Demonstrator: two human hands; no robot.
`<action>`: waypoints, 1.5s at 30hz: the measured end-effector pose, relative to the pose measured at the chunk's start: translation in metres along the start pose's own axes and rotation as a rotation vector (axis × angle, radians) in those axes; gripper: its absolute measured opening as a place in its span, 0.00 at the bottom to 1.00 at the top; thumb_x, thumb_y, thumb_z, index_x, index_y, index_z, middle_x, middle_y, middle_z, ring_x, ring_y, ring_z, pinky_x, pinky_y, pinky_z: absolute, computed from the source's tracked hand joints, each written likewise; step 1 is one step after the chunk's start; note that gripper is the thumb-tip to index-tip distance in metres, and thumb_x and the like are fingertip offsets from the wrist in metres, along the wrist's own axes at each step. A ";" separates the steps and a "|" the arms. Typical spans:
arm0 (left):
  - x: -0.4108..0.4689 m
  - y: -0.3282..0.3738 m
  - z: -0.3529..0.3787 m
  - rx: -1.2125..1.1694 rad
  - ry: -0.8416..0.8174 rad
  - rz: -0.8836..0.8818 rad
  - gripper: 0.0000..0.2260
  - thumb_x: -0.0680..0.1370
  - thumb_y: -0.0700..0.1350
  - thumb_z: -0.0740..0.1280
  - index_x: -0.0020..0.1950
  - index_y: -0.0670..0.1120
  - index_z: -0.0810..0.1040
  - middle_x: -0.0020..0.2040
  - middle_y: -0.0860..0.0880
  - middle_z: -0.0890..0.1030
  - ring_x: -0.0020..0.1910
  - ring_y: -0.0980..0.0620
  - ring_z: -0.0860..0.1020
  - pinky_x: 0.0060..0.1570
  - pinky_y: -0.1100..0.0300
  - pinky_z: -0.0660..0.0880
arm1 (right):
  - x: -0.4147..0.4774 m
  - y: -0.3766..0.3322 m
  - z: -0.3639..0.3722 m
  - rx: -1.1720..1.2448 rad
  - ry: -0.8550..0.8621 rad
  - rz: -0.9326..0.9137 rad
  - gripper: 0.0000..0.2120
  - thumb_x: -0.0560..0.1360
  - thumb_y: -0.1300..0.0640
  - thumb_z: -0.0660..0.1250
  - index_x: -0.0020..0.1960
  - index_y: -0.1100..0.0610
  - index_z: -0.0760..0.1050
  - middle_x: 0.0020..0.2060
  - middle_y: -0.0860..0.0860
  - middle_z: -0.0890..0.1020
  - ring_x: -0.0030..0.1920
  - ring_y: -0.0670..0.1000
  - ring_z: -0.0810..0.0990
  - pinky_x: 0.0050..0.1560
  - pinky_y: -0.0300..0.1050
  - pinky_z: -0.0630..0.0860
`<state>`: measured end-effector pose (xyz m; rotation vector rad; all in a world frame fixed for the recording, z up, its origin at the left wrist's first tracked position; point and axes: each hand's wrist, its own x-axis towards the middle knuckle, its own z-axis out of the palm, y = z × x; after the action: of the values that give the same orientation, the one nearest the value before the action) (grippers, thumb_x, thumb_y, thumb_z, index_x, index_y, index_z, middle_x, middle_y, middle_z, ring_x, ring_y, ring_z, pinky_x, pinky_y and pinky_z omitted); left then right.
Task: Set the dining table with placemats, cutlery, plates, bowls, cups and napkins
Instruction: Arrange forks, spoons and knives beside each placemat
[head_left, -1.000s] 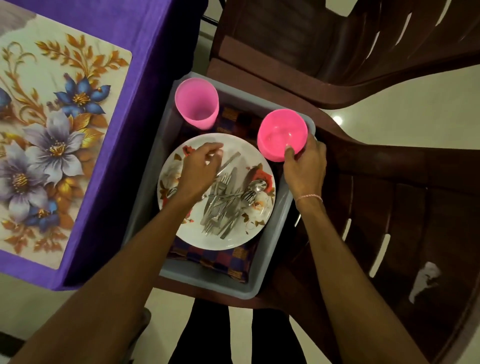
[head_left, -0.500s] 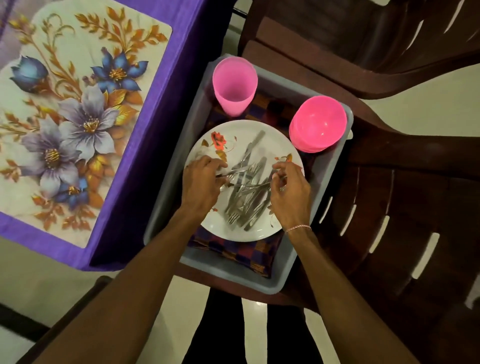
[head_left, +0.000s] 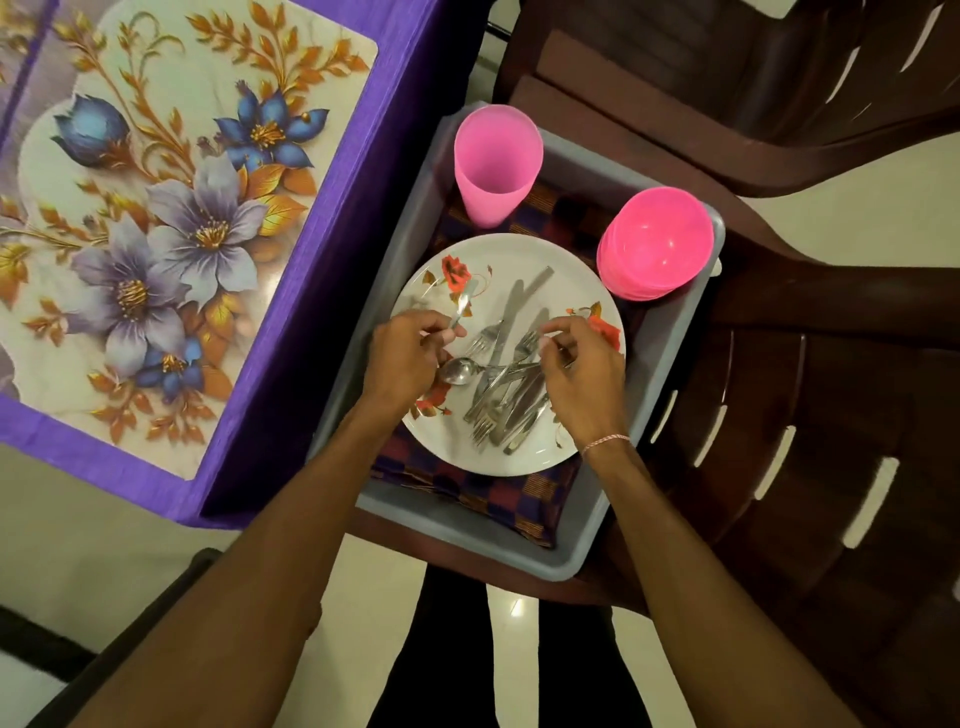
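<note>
A person's two hands work over a floral plate heaped with cutlery, seen from above; the left hand is curled closed around the thin handle of one utensil, whose silver end juts up and away past the thumb over the plate's red flower print; which kind of utensil it is cannot be told, its working end being hidden in the fist. The right hand is pinched, thumb against forefinger, on the handle of a spoon whose bowl lies just beside the left hand's knuckles; a thin pink bracelet circles the right wrist. Between the two hands lies the loose pile of forks and knives, crossing one another on the plate, tines pointing both ways. The plate rests on a checked cloth inside a grey tub; a pink cup stands upright at the tub's far left corner, and a stack of pink bowls sits at the far right, overlapping the rim. The tub sits on a dark brown chair; to its left, a flowered placemat lies flat on a purple tablecloth.
</note>
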<state>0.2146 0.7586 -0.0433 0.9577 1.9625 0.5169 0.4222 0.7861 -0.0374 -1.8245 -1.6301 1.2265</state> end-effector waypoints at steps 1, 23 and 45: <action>-0.003 0.002 -0.005 -0.137 -0.020 -0.041 0.07 0.80 0.40 0.71 0.50 0.50 0.87 0.42 0.51 0.85 0.36 0.58 0.83 0.35 0.59 0.81 | 0.002 -0.004 0.003 0.072 -0.070 0.044 0.06 0.80 0.60 0.67 0.53 0.52 0.81 0.40 0.44 0.83 0.43 0.49 0.84 0.49 0.57 0.82; 0.008 0.014 0.039 0.304 0.148 -0.066 0.13 0.73 0.48 0.80 0.55 0.52 0.82 0.46 0.54 0.85 0.46 0.54 0.83 0.51 0.53 0.82 | 0.004 0.007 -0.011 0.445 -0.045 0.364 0.11 0.77 0.72 0.70 0.57 0.64 0.76 0.40 0.59 0.86 0.35 0.52 0.87 0.36 0.41 0.81; -0.039 -0.006 -0.013 -0.528 -0.257 -0.279 0.24 0.77 0.22 0.57 0.66 0.45 0.71 0.53 0.43 0.78 0.40 0.41 0.86 0.43 0.52 0.85 | 0.048 -0.019 0.057 -0.307 -0.013 0.350 0.17 0.71 0.43 0.77 0.47 0.57 0.84 0.40 0.54 0.86 0.44 0.58 0.85 0.43 0.46 0.79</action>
<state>0.2140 0.7240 -0.0200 0.3876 1.5763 0.6685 0.3622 0.8216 -0.0697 -2.3766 -1.6251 1.1730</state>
